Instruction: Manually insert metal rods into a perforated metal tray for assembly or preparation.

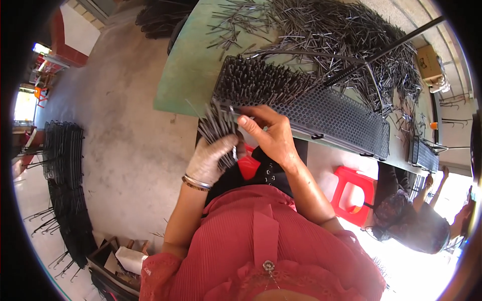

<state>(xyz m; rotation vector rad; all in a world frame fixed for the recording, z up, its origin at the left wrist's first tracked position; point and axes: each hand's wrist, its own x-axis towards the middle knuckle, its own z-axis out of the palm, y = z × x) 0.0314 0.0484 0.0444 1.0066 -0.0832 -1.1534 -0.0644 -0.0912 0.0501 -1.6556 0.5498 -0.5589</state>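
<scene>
My left hand, in a pale glove with bangles at the wrist, is closed round a bundle of thin dark rods. The rods stick up in a loose fan above the fist. My bare right hand is at the bundle's right side, its fingers bent and thumb pointing at the rods. Whatever its fingertips pinch is hidden. Just beyond both hands lies a long black perforated rack. Many short dark rods stand upright in the holes of its left part; bare holes show farther right.
A large heap of loose rods covers the far side of the green table. A metal bar slants above it. A red stool and another person are at right. Black wire racks stand at left.
</scene>
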